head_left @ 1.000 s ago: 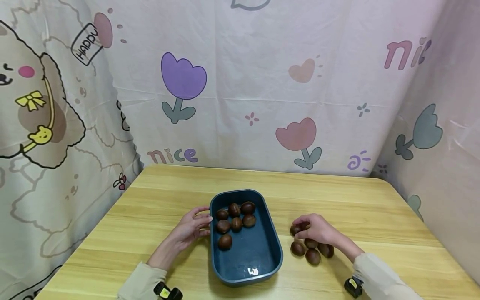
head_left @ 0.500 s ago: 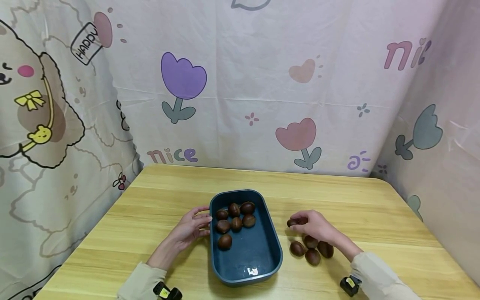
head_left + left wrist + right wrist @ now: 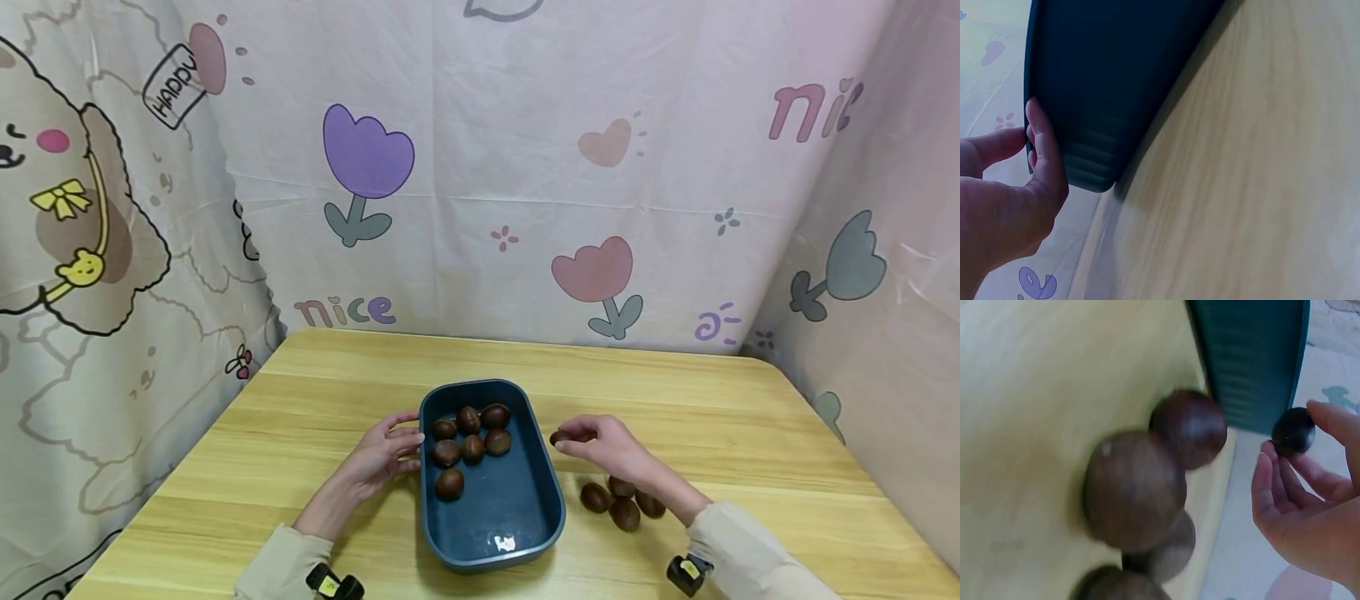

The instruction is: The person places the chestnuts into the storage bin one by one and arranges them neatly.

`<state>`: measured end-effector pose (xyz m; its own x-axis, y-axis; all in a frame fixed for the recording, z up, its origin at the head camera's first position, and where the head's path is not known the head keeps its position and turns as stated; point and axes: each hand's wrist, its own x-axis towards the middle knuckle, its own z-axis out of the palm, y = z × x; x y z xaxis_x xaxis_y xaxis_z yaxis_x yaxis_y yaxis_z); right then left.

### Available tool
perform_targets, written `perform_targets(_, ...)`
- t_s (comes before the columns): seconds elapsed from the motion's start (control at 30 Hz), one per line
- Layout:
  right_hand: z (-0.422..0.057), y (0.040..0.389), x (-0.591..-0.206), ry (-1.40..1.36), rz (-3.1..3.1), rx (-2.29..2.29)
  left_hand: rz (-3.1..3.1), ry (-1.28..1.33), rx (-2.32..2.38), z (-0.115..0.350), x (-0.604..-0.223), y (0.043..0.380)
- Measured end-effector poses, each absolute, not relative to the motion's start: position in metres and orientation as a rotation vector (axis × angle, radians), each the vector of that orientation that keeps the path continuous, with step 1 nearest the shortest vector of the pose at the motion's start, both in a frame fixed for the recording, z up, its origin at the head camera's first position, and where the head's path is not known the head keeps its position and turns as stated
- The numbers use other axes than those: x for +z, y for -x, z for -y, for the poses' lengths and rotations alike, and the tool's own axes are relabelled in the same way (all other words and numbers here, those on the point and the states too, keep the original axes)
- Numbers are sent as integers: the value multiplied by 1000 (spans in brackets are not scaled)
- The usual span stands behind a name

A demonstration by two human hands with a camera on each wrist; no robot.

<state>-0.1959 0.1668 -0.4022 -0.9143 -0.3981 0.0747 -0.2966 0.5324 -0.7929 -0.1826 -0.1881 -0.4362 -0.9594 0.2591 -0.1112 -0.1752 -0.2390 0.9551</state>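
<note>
A dark blue rectangular tub (image 3: 498, 504) stands on the table with several brown chestnuts (image 3: 472, 448) towards its far left part. My left hand (image 3: 382, 457) touches the tub's left side, its fingertips at the rim and outer wall; the left wrist view shows the fingers (image 3: 1047, 150) against that wall. My right hand (image 3: 611, 446) pinches one chestnut (image 3: 1294, 432) between thumb and fingertips, just right of the tub and apart from it. Below that hand several more chestnuts (image 3: 625, 514) lie in a cluster on the table, one partly hidden by the wrist.
The wooden table (image 3: 360, 367) runs back to a hanging patterned cloth (image 3: 465, 275). Similar cloth hangs at the left and right sides. Dark straps with small devices (image 3: 688, 575) sit at both wrists.
My right hand has picked one chestnut from the cluster and moved left with it towards the tub's right side. The left hand and the tub have stayed put.
</note>
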Motion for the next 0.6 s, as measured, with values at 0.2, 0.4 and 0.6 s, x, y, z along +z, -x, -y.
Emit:
perform_targets(0.2,-157,190,-402,528,-2571,-1475,-1727,-114,2273,189,-436,182)
perform_targets(0.4,-146,185,-395,484,-2570,-1513,-1724,-105,2280,189,-436,182)
perform_targets(0.6,-130,183,-386,509,-2524,-1564,-1742,-85,2270,188,-434,182)
